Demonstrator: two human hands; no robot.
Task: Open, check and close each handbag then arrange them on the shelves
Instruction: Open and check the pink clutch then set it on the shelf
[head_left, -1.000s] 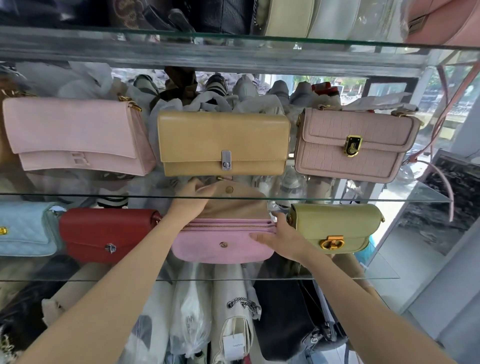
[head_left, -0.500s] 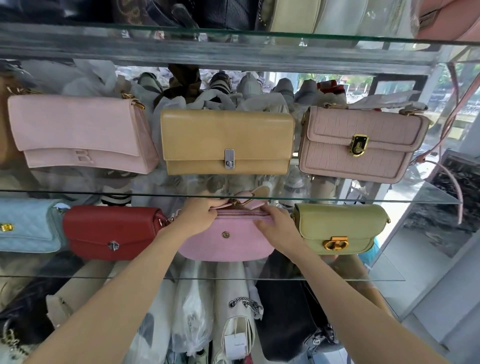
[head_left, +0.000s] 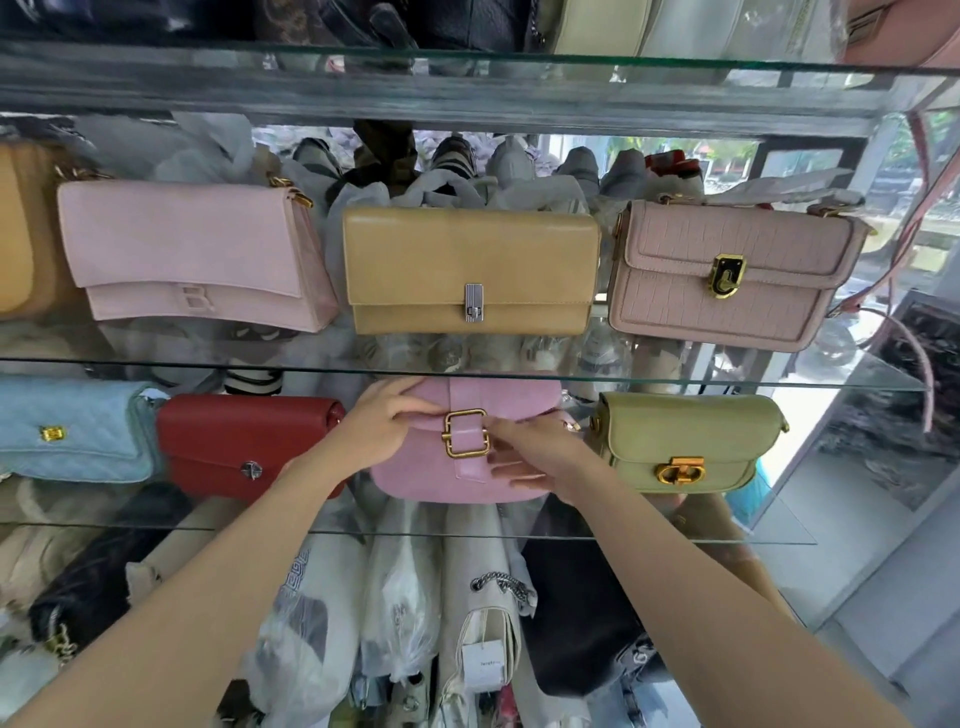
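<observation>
Up close, the head view shows glass shelves crowded with handbags. On the upper one sit a pale pink flap bag, a tan bag with a silver clasp and a croc-textured pink bag. Below, a quilted blue bag and a red bag stand to the left of the pink handbag, with an olive bag just beside it on the right. The shelf edge above crosses the pink handbag's top. The left hand curls over the closed flap's upper left, gripping it. The right hand lies on the front, fingers extended toward the brass buckle. The handbag is rounded and suede-like.
</observation>
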